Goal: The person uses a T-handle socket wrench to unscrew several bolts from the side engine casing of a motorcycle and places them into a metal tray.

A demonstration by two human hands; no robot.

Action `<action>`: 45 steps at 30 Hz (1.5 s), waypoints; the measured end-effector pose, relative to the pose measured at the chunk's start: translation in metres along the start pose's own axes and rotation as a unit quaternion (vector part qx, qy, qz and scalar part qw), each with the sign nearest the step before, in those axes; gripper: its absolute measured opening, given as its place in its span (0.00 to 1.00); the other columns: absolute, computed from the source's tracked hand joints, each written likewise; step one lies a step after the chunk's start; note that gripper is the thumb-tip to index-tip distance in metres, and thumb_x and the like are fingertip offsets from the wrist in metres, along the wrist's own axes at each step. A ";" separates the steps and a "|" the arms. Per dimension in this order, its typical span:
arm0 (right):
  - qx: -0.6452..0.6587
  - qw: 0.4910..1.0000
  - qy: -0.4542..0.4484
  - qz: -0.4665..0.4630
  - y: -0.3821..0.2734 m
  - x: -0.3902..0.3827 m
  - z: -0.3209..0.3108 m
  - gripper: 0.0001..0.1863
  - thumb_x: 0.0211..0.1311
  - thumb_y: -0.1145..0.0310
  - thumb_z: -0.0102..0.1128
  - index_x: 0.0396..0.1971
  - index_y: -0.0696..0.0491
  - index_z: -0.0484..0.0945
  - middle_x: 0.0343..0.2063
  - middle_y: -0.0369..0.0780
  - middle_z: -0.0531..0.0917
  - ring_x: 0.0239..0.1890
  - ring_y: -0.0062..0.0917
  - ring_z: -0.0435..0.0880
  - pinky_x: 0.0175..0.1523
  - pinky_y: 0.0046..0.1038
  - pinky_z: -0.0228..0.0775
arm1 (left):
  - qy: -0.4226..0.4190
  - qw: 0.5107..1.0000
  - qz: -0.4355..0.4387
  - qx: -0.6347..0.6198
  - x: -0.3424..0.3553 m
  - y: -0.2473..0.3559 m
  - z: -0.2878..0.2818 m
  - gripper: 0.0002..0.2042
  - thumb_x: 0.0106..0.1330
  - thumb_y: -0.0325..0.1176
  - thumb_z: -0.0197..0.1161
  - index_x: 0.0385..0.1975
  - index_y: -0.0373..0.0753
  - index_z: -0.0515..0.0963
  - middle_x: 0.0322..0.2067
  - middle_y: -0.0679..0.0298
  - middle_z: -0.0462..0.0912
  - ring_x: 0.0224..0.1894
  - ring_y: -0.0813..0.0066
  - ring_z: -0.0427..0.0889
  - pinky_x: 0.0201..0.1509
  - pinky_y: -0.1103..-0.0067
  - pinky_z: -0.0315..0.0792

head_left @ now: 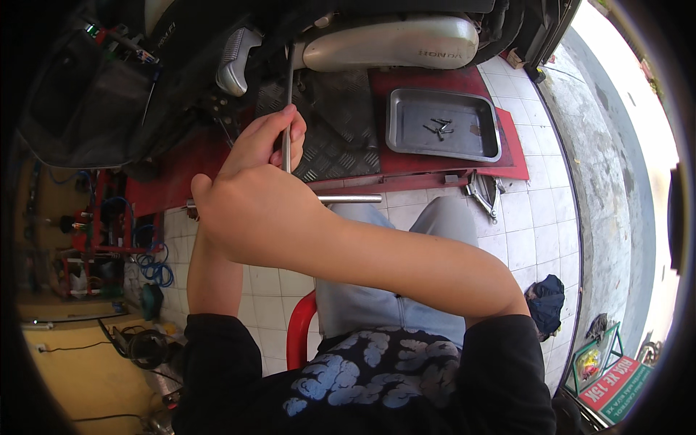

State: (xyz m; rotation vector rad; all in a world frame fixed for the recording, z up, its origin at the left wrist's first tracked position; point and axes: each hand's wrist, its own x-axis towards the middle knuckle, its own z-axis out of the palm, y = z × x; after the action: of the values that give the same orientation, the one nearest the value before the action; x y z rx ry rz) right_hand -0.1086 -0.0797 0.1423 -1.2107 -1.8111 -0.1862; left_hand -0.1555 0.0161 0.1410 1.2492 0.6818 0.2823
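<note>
Noted at the far side: a black motorcycle (185, 47) with a silver exhaust cover (391, 43) and, left of this, a ribbed silver footrest (235, 65). Nearer, below: a red surface (516, 156) bearing a black diamond-pattern panel (341, 138) and, to the right, a grey metal tray (406, 138) with a loose group of bolts (441, 129). On the left, a coiled blue hose (154, 272). Standing in the line of sight: the right forearm (406, 257), hiding part of the tool.

Located left of centre, before the motorcycle: a T-handle wrench (287, 148), shaft pointing to the far side, crossbar (351, 199) lying left to right. Unable to make out the far tip.

Observed on the shaft: the left hand (254, 145), closed, thumb and fingers wrapped around. Crossed over the left wrist: the right hand (239, 206), closed on the crossbar's left part, fingers mostly hidden.
</note>
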 end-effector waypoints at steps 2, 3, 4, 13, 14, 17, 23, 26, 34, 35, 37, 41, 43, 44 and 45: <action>0.019 0.999 -0.026 0.002 0.000 -0.002 0.007 0.10 0.42 0.71 0.64 0.23 0.58 0.74 0.13 0.43 0.78 0.16 0.31 0.83 0.20 0.28 0.72 | -0.009 1.000 0.003 -0.008 0.001 -0.004 -0.003 0.18 0.77 0.47 0.44 0.25 0.44 0.66 0.10 0.76 0.55 0.09 0.89 0.52 0.12 0.85 0.46; 0.029 0.999 -0.039 0.003 0.000 -0.003 0.013 0.10 0.42 0.71 0.65 0.24 0.58 0.74 0.13 0.43 0.79 0.16 0.31 0.84 0.20 0.29 0.72 | -0.017 1.000 0.007 -0.016 0.002 -0.006 -0.008 0.18 0.77 0.47 0.44 0.25 0.44 0.66 0.10 0.76 0.55 0.09 0.88 0.52 0.12 0.85 0.46; 0.016 0.997 -0.078 -0.013 0.001 -0.003 0.019 0.11 0.42 0.70 0.65 0.24 0.58 0.75 0.14 0.43 0.79 0.18 0.31 0.84 0.21 0.30 0.73 | -0.026 0.999 0.011 -0.023 0.003 -0.009 -0.013 0.19 0.77 0.46 0.44 0.24 0.44 0.65 0.10 0.76 0.55 0.09 0.88 0.51 0.12 0.85 0.46; -0.103 0.991 -0.017 -0.078 -0.005 -0.003 0.015 0.13 0.47 0.66 0.64 0.31 0.57 0.78 0.23 0.40 0.80 0.26 0.30 0.80 0.30 0.26 0.69 | -0.099 0.976 0.049 -0.188 0.020 -0.030 -0.032 0.18 0.78 0.44 0.44 0.23 0.43 0.64 0.10 0.75 0.53 0.10 0.86 0.50 0.12 0.84 0.46; -0.088 0.991 0.039 -0.089 -0.007 -0.007 -0.004 0.12 0.48 0.65 0.64 0.31 0.57 0.78 0.23 0.40 0.79 0.26 0.30 0.78 0.31 0.26 0.68 | -0.082 0.977 0.046 -0.189 0.017 -0.030 -0.028 0.18 0.78 0.44 0.44 0.24 0.43 0.65 0.11 0.75 0.54 0.10 0.87 0.51 0.13 0.84 0.47; -0.010 0.989 0.147 -0.001 -0.005 -0.038 -0.066 0.09 0.56 0.67 0.60 0.32 0.58 0.77 0.25 0.39 0.77 0.30 0.27 0.75 0.37 0.23 0.66 | -0.098 0.975 0.054 -0.192 0.018 -0.028 -0.019 0.18 0.78 0.45 0.43 0.26 0.43 0.66 0.13 0.75 0.56 0.11 0.87 0.52 0.14 0.85 0.47; 0.284 0.850 0.218 0.387 0.078 -0.081 -0.082 0.13 0.71 0.63 0.51 0.39 0.59 0.77 0.32 0.38 0.80 0.34 0.19 0.76 0.35 0.23 0.68 | -0.168 0.947 0.119 -0.245 0.025 -0.039 -0.027 0.18 0.79 0.45 0.41 0.27 0.43 0.66 0.12 0.74 0.57 0.12 0.86 0.54 0.14 0.84 0.49; 0.380 0.824 0.140 0.396 0.059 -0.075 -0.077 0.20 0.74 0.58 0.47 0.49 0.61 0.74 0.36 0.40 0.81 0.37 0.19 0.78 0.38 0.22 0.70 | -0.161 0.947 0.131 -0.244 0.025 -0.043 -0.025 0.18 0.79 0.45 0.41 0.28 0.42 0.66 0.13 0.73 0.57 0.12 0.86 0.54 0.15 0.84 0.49; 0.525 0.754 0.158 0.361 -0.008 -0.092 -0.051 0.21 0.66 0.73 0.61 0.55 0.60 0.65 0.38 0.43 0.80 0.40 0.23 0.81 0.40 0.26 0.76 | -0.188 0.945 0.111 -0.245 0.029 -0.039 -0.015 0.18 0.79 0.46 0.42 0.30 0.42 0.68 0.14 0.73 0.60 0.14 0.85 0.56 0.16 0.84 0.51; 0.479 0.782 0.154 0.367 -0.009 -0.089 -0.052 0.20 0.66 0.73 0.61 0.53 0.60 0.66 0.37 0.43 0.80 0.40 0.24 0.82 0.41 0.26 0.75 | -0.187 0.945 0.107 -0.245 0.029 -0.039 -0.014 0.17 0.79 0.46 0.42 0.31 0.42 0.69 0.15 0.73 0.61 0.14 0.86 0.57 0.17 0.85 0.52; 0.380 0.833 0.146 0.375 -0.008 -0.079 -0.056 0.17 0.65 0.74 0.60 0.50 0.60 0.67 0.35 0.43 0.80 0.39 0.27 0.82 0.41 0.26 0.75 | -0.166 0.959 0.102 -0.204 0.027 -0.041 -0.015 0.18 0.79 0.47 0.43 0.32 0.42 0.70 0.16 0.73 0.65 0.16 0.86 0.61 0.19 0.86 0.55; 0.160 0.944 0.103 0.268 0.005 -0.073 -0.045 0.14 0.60 0.76 0.63 0.43 0.60 0.70 0.31 0.42 0.78 0.35 0.33 0.78 0.37 0.30 0.71 | -0.100 0.988 0.066 -0.093 0.020 -0.035 -0.019 0.18 0.78 0.48 0.43 0.34 0.41 0.73 0.20 0.72 0.72 0.20 0.86 0.67 0.23 0.87 0.60; 0.076 0.971 0.093 0.206 0.003 -0.067 -0.042 0.13 0.57 0.76 0.64 0.40 0.59 0.71 0.29 0.41 0.76 0.32 0.35 0.76 0.35 0.34 0.68 | -0.058 0.995 0.058 -0.059 0.017 -0.029 -0.016 0.18 0.77 0.49 0.45 0.32 0.42 0.72 0.19 0.73 0.71 0.19 0.87 0.66 0.22 0.86 0.59; 0.032 0.981 0.079 0.173 0.004 -0.063 -0.041 0.15 0.56 0.77 0.65 0.43 0.58 0.76 0.29 0.40 0.76 0.31 0.33 0.74 0.36 0.32 0.66 | -0.034 0.997 0.057 -0.042 0.015 -0.025 -0.015 0.18 0.77 0.49 0.46 0.31 0.42 0.71 0.19 0.73 0.70 0.18 0.87 0.65 0.21 0.86 0.59; 0.008 0.985 0.065 0.158 0.003 -0.059 -0.040 0.17 0.55 0.76 0.65 0.46 0.57 0.76 0.29 0.39 0.76 0.32 0.33 0.73 0.37 0.32 0.66 | -0.042 0.997 0.061 -0.020 0.015 -0.023 -0.018 0.18 0.77 0.49 0.47 0.32 0.42 0.72 0.20 0.73 0.72 0.20 0.88 0.67 0.23 0.86 0.61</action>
State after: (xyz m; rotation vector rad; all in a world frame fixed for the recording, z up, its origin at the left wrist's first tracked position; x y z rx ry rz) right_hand -0.0767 -0.1394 0.1192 -1.4208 -1.4833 -0.0668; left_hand -0.1583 0.0308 0.1115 1.2600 0.5256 0.3401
